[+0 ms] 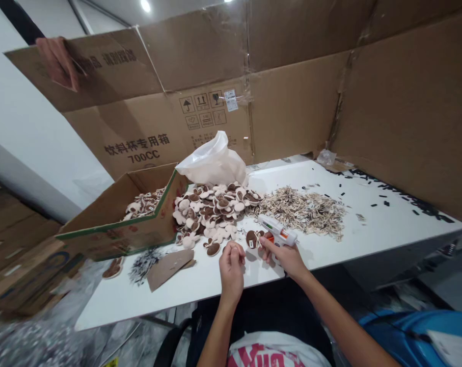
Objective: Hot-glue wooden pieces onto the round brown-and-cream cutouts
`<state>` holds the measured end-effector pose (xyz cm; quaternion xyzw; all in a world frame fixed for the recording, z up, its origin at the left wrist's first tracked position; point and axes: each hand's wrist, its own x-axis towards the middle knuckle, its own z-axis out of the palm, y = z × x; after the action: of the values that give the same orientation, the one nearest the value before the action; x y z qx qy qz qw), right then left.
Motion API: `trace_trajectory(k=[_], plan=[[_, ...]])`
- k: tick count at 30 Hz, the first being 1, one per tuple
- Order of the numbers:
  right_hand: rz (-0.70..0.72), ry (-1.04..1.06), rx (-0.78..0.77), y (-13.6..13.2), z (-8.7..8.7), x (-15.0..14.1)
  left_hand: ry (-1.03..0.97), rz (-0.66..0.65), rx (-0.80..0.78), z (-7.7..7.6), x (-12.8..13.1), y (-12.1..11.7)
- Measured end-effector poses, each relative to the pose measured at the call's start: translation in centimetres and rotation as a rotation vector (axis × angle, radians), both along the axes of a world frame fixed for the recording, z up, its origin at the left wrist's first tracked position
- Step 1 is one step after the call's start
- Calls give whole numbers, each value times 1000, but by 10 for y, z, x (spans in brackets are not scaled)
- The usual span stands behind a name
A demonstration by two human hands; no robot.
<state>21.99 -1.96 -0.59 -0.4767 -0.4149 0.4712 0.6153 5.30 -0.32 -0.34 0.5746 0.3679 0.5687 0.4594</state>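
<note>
My right hand (286, 260) is wrapped round a white glue gun (276, 229) with an orange trigger, its nozzle pointing up and to the left. Just left of those fingers is a brown felt piece (251, 240) with a pale string bow and a small white tag; whether the fingertips touch it I cannot tell. My left hand (232, 267) is closed with fingers curled over the table's front edge, and what it may hold is hidden. Another brown bow-tied piece (212, 247) lies left of it, before a heap of brown and cream felt pieces (211, 209).
A pile of pale string bows (303, 209) spreads behind the glue gun. An open carton (116, 232) with finished-looking pieces, a white plastic bag (215, 162) and cardboard scraps (170, 267) are at left. Black bits (387, 196) litter the right. Another person's hand (58, 61) rests on the cardboard wall.
</note>
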Motion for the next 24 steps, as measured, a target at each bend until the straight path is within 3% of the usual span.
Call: trace_trajectory(k=[10, 18, 24], plan=[[-96, 51, -32, 3, -3, -1, 71, 48, -102, 2, 2, -2], [-159, 116, -16, 5, -2, 0, 129, 79, -50, 8, 2, -5], [-182, 141, -2, 6, -3, -1, 54, 71, -120, 3, 1, -2]])
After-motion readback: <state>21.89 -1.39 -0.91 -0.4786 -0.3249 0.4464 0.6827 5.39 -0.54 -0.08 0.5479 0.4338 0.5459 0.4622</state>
